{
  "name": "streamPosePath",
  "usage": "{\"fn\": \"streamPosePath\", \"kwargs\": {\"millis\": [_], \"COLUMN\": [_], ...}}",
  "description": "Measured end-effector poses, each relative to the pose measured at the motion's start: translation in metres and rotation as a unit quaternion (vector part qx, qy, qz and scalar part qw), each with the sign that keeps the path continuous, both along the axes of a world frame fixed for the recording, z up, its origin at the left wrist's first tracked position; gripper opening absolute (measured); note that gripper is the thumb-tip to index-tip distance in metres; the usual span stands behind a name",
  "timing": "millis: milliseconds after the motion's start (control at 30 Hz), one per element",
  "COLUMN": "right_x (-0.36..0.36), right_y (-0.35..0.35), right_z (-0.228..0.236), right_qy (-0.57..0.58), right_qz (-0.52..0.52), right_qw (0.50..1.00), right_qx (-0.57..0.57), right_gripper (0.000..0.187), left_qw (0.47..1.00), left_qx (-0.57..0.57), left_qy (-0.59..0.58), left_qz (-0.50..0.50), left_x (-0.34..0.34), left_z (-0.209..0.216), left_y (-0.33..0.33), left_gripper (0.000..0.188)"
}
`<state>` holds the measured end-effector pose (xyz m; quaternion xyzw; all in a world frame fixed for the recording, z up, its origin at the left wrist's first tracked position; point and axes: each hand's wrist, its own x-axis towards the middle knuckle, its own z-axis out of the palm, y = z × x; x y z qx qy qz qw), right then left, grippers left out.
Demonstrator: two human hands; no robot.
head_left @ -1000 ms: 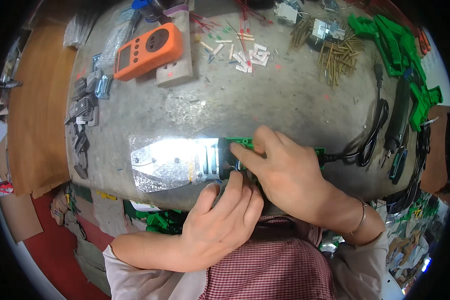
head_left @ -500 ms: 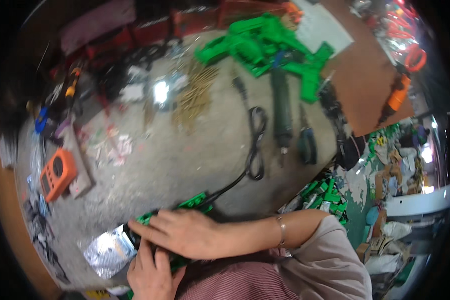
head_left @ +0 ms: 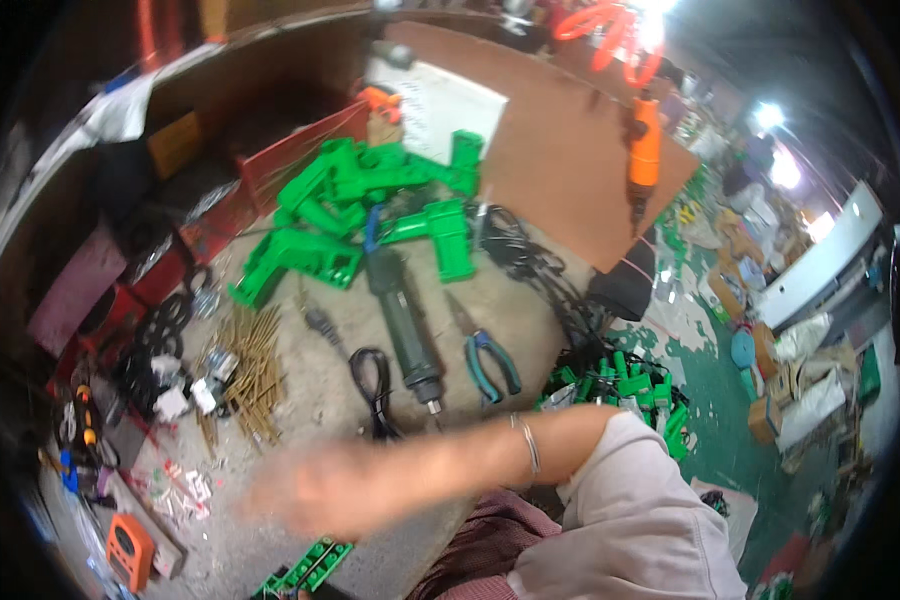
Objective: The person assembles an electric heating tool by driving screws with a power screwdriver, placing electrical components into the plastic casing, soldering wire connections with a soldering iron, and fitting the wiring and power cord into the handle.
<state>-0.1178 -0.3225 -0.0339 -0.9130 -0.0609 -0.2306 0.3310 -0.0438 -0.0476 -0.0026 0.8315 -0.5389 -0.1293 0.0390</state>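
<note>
My right hand [head_left: 315, 492] is smeared by motion above the bench, so its fingers cannot be read. Just below it, at the lower edge, lies a green plastic tool housing half [head_left: 318, 565] with dark parts along its inside. Of my left hand, at most a sliver shows by that housing at the picture's bottom; its fingers are hidden. Beyond my right forearm are a dark electric screwdriver [head_left: 406, 325], pliers with teal handles [head_left: 490, 365] and a black power cord [head_left: 372, 385] with a plug.
Green housings [head_left: 320, 195] are heaped at the back. Long brass-coloured screws [head_left: 250, 365] lie left of the cord. An orange meter [head_left: 130, 550] stands at lower left. An orange air screwdriver [head_left: 645, 150] hangs on a coiled hose at right. More green tools [head_left: 640, 390] are piled beyond the bench edge.
The view has swung to the right and up. My right hand has lifted off the green housing, away from my left hand, which has nearly left the picture.
</note>
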Motion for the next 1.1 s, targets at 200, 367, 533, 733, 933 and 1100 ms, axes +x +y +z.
{"fn": "streamPosePath", "kwargs": {"millis": [200, 367, 533, 733, 933, 1100], "right_x": [-0.034, -0.046, -0.045, -0.066, -0.038, -0.051], "right_y": [-0.274, -0.308, -0.295, -0.262, -0.103, 0.016], "right_z": [0.014, 0.011, 0.017, 0.031, 0.061, 0.044], "right_qy": [0.053, 0.282, 0.191, -0.041, -0.065, -0.016], "right_qz": [-0.586, -0.548, -0.565, -0.583, -0.227, -0.164], "right_qw": [0.787, 0.772, 0.791, 0.795, 0.908, 0.889], "right_qx": [-0.183, -0.156, -0.138, -0.161, 0.345, 0.428], "right_gripper": [0.048, 0.049, 0.043, 0.041, 0.020, 0.017], "left_qw": [0.996, 0.997, 0.997, 0.996, 0.995, 0.997], "left_qx": [0.087, 0.069, 0.072, 0.067, 0.083, 0.006], "left_qy": [-0.001, 0.026, 0.030, 0.040, 0.052, -0.022], "left_qz": [-0.003, -0.010, -0.013, -0.031, 0.001, -0.071], "left_x": [-0.003, 0.005, 0.007, 0.005, 0.012, 0.015], "left_z": [0.014, 0.010, 0.011, 0.013, 0.008, 0.008], "left_y": [-0.014, -0.015, -0.017, -0.020, -0.011, -0.014], "left_gripper": [0.093, 0.097, 0.100, 0.099, 0.091, 0.092]}}
